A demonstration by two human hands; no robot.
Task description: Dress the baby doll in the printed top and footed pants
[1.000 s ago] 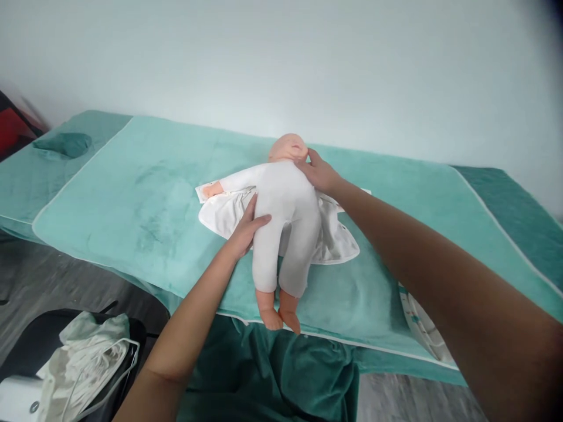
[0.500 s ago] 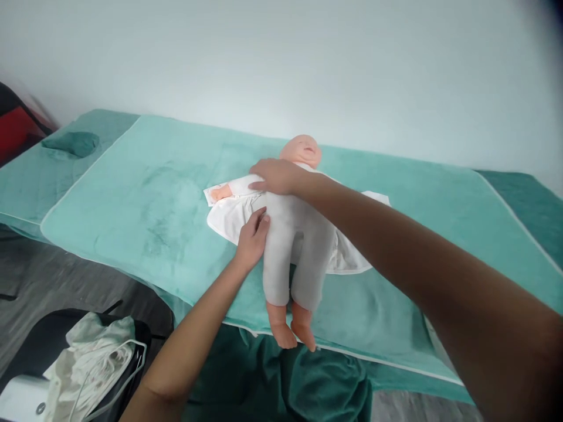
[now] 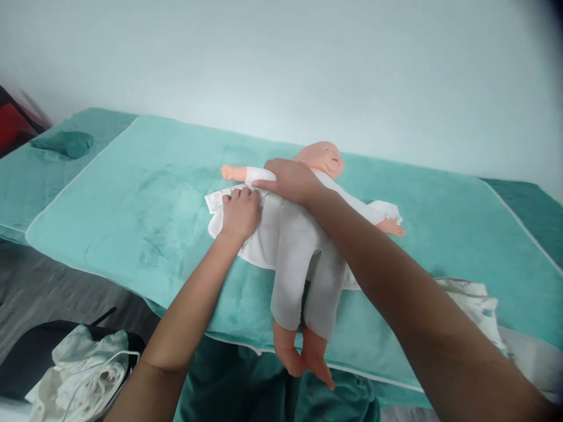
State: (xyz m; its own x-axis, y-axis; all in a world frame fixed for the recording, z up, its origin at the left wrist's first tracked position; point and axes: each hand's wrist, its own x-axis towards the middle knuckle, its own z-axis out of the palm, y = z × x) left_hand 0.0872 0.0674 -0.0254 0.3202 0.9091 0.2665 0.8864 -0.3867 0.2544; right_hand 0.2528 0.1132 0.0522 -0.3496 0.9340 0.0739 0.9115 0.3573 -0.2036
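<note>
- Chair [image 3: 26,346] near left, cloth bundle [image 3: 88,369] on it.
- White folded item [image 3: 472,302] at near right of bed [image 3: 153,176], partly hidden by right forearm; kind unclear.
- Doll [image 3: 294,234] on bed, front up, feet [image 3: 290,354] over near edge; could slide off if pulled toward the person.
- Doll's long axis across bed width: feet toward the person, head [image 3: 319,155] toward wall [image 3: 281,70].
- White garment [image 3: 264,240] spread partly under doll; probably bunches if tugged, doll's weight pinning it.
- Left hand [image 3: 241,214] on garment's printed sleeve [image 3: 215,200], fingers curled; can't tell if pinching cloth.
- Right hand [image 3: 290,179] over doll's shoulder and upper arm, thumb below, fingers holding it; arm might slip if grip loosens, or twist if forced.
- Face hole [image 3: 64,143] at bed's far left.
</note>
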